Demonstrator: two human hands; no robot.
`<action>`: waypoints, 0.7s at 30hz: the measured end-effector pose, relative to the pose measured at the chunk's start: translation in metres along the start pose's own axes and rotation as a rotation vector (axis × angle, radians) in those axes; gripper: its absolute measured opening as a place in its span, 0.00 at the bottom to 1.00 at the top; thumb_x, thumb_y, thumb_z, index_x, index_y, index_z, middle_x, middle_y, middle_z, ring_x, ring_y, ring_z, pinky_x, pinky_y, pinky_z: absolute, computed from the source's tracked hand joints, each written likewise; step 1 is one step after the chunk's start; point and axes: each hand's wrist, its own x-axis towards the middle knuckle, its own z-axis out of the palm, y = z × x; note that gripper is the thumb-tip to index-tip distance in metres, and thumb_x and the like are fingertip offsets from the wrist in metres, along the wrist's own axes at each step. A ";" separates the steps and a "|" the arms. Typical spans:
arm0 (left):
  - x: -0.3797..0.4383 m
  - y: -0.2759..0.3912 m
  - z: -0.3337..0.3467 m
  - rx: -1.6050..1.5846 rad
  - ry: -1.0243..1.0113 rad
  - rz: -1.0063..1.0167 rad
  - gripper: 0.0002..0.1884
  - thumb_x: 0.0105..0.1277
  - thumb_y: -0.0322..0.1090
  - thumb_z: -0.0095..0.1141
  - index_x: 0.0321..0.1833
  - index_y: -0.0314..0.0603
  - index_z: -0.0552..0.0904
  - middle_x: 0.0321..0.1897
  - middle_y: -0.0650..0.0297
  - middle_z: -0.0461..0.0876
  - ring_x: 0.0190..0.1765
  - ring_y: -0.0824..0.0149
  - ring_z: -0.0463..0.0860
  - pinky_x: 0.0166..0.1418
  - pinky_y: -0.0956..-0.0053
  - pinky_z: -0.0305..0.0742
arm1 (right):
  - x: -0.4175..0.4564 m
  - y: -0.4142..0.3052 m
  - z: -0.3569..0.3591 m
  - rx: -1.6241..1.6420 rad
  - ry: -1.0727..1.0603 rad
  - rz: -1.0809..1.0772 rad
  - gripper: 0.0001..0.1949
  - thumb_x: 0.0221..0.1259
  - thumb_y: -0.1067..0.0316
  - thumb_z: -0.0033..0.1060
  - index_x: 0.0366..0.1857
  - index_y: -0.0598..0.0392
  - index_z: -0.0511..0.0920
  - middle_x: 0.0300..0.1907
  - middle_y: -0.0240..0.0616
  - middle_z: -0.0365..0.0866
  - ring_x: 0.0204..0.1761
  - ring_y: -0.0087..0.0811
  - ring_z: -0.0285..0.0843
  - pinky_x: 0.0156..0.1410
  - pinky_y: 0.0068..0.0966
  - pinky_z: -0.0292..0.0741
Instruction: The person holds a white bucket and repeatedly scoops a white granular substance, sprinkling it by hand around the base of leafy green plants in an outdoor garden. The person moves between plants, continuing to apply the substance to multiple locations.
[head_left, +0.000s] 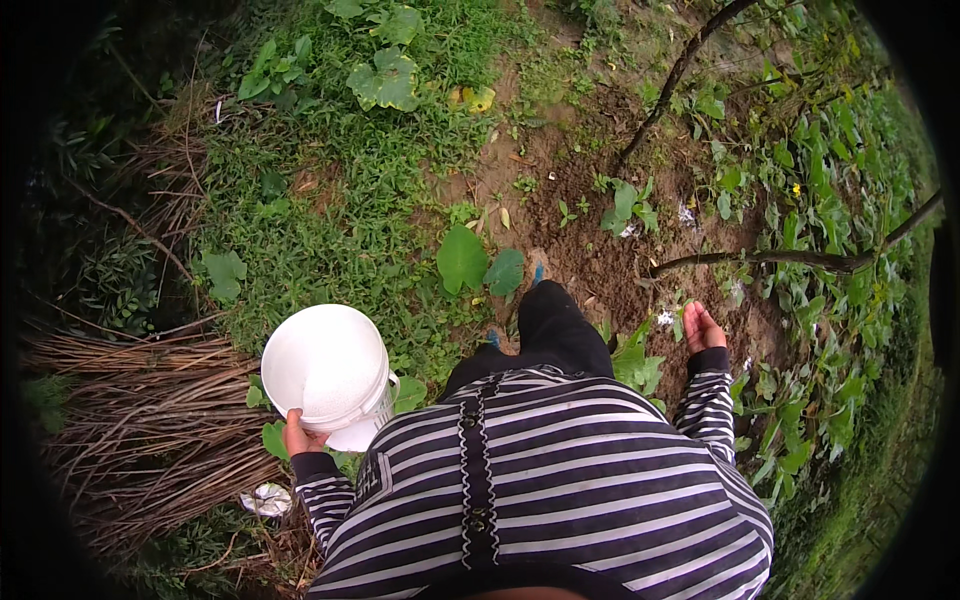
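A white plastic bucket (292, 360) is tilted at my left side, its mouth facing up toward me. My left hand (304, 433) grips its near rim. Grainy white material (334, 386) shows inside against the white wall. On the other side, my right hand (702, 328) hangs low over the soil with its palm turned up and fingers extended; I see nothing held in it. Just left of its fingertips lies a small white patch (665, 318) on the ground. A green leafy plant (636, 361) grows between that hand and my dark trousers.
A big stack of cut sticks (165, 420) lies at left, with a crumpled whitish wrapper (268, 500) below it. Thin dark branches (780, 257) lean across the right side, over leafy plants (825, 330). Bare brown soil (566, 172) runs ahead, beside low weeds (337, 225).
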 end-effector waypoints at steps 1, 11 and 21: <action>0.001 -0.002 0.004 -0.007 0.037 -0.051 0.29 0.45 0.46 0.56 0.49 0.36 0.72 0.43 0.53 0.77 0.38 0.60 0.79 0.36 0.62 0.77 | 0.005 -0.003 0.006 -0.010 0.013 0.007 0.13 0.68 0.68 0.38 0.47 0.65 0.70 0.45 0.46 0.77 0.48 0.37 0.78 0.56 0.34 0.76; 0.010 0.000 0.091 -0.353 0.001 -0.107 0.32 0.45 0.48 0.54 0.53 0.37 0.71 0.44 0.55 0.78 0.42 0.56 0.79 0.44 0.59 0.76 | 0.113 -0.018 0.048 -0.011 0.070 0.141 0.13 0.68 0.67 0.37 0.46 0.65 0.71 0.42 0.47 0.79 0.46 0.40 0.78 0.52 0.35 0.78; 0.007 0.041 0.191 -0.517 0.085 -0.126 0.31 0.45 0.45 0.55 0.52 0.35 0.70 0.46 0.53 0.76 0.47 0.54 0.77 0.52 0.57 0.72 | 0.206 -0.072 0.183 -0.099 -0.096 0.158 0.13 0.67 0.68 0.38 0.44 0.64 0.73 0.39 0.43 0.80 0.41 0.35 0.81 0.46 0.30 0.81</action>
